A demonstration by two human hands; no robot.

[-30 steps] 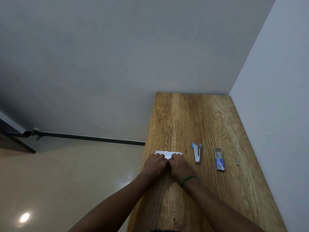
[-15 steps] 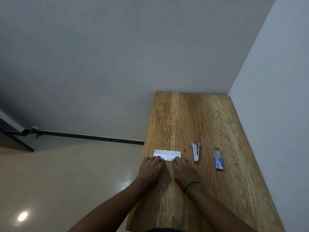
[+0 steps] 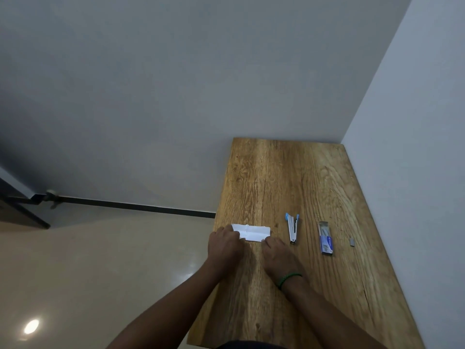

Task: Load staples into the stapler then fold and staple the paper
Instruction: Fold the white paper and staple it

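A small folded white paper (image 3: 253, 232) lies flat near the left edge of the wooden table (image 3: 284, 177). My left hand (image 3: 224, 245) rests on its near left corner with fingers laid over it. My right hand (image 3: 278, 253) touches the paper's near right corner with its fingertips. To the right of the paper lies a silver stapler with blue ends (image 3: 292, 227), swung open. Further right sits an open blue staple box (image 3: 326, 238), and beyond it a small loose strip of staples (image 3: 352, 242).
The table stands in a corner, with a white wall along its right side and a grey wall behind. Its left edge drops to a beige tiled floor (image 3: 100, 260). A green band circles my right wrist.
Both hands have slid back toward me and apart along the paper's near edge, uncovering most of the folded sheet. The stapler, box and loose staples stay where they were.
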